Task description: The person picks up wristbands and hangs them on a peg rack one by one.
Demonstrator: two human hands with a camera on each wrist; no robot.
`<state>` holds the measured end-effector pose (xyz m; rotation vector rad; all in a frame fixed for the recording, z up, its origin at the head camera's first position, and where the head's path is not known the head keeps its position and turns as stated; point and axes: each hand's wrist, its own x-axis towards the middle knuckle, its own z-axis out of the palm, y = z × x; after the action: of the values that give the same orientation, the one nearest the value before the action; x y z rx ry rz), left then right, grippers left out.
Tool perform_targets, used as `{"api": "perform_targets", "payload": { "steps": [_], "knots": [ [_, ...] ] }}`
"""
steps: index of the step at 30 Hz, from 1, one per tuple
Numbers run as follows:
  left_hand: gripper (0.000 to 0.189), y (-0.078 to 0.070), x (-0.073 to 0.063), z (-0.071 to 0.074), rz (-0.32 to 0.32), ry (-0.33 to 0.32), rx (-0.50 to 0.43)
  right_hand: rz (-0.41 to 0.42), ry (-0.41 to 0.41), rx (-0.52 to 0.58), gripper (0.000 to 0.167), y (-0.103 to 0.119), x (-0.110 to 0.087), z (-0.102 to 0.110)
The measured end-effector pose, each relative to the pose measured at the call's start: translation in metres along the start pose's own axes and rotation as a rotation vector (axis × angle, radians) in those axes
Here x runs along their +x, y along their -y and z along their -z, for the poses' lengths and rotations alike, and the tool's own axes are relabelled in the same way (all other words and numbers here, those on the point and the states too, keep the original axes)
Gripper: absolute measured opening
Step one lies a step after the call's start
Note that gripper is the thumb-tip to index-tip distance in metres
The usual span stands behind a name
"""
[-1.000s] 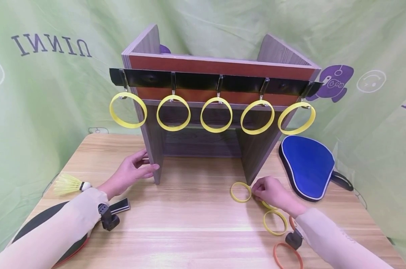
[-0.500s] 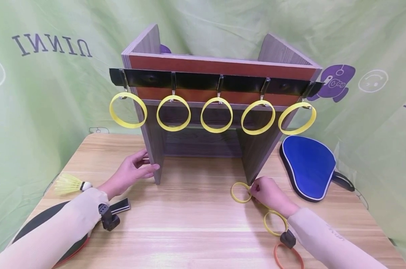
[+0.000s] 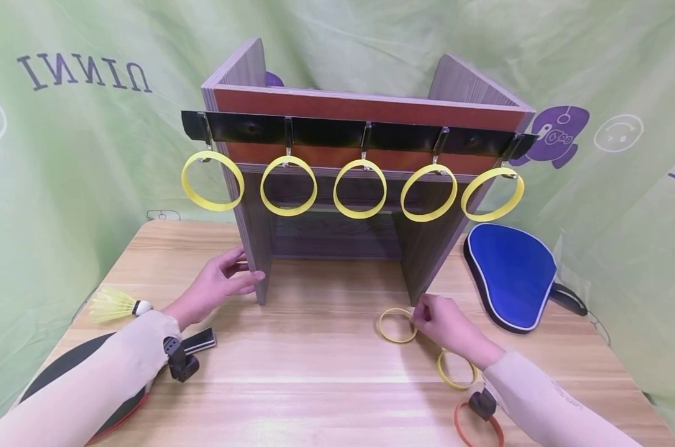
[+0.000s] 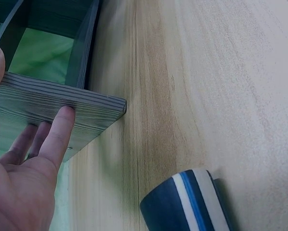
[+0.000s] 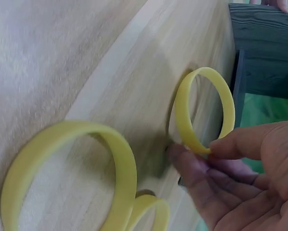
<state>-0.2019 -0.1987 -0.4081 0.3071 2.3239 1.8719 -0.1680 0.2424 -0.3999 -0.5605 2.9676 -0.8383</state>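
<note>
In the head view, my left hand [image 3: 220, 285] holds the left side panel [image 3: 253, 261] of a grey wooden shelf, thumb at its front edge and fingers on the outer face. My right hand [image 3: 449, 326] pinches a yellow ring [image 5: 183, 108] between thumb and forefinger, tilted up from the table in the right wrist view. By the right wrist lies another yellow ring [image 3: 441, 374], with an orange ring [image 3: 457, 424] nearer the front. Several more yellow rings [image 3: 360, 215] hang from metal hooks on a black strip [image 3: 326, 130] across the shelf's front.
A blue racket case [image 3: 510, 273] lies at the right. On the left are a yellow shuttlecock [image 3: 113, 305] and a dark paddle [image 3: 69, 366] whose handle [image 4: 182, 204] lies below the left hand. A green printed curtain [image 3: 91, 155] hangs behind the table [image 3: 292, 372].
My right hand has moved slightly left from the rings near its wrist to the leftmost ring on the table and now pinches it, shifting it a little. The left hand stays put.
</note>
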Motion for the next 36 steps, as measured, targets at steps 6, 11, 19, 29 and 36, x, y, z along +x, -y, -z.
{"api": "perform_targets", "payload": {
  "steps": [6, 11, 19, 29, 36],
  "knots": [
    [0.075, 0.000, 0.001, 0.000, 0.003, 0.000, -0.004, -0.012, 0.032, 0.088, 0.012, 0.006, 0.000, -0.002],
    [0.076, -0.001, 0.001, 0.000, 0.002, 0.004, -0.005, -0.060, 0.104, 0.317, 0.008, 0.013, 0.002, -0.002],
    [0.075, -0.001, 0.000, 0.000, 0.006, -0.001, -0.011, -0.067, 0.203, 0.627, 0.015, 0.044, 0.008, -0.004],
    [0.075, 0.000, 0.000, 0.000, -0.002, -0.006, -0.018, 0.010, 0.248, 0.818, 0.019, 0.100, 0.017, 0.001],
    [0.075, 0.001, 0.000, 0.000, -0.010, -0.003, -0.019, 0.095, 0.253, 0.947, 0.017, 0.142, 0.027, 0.014]
  ]
}}
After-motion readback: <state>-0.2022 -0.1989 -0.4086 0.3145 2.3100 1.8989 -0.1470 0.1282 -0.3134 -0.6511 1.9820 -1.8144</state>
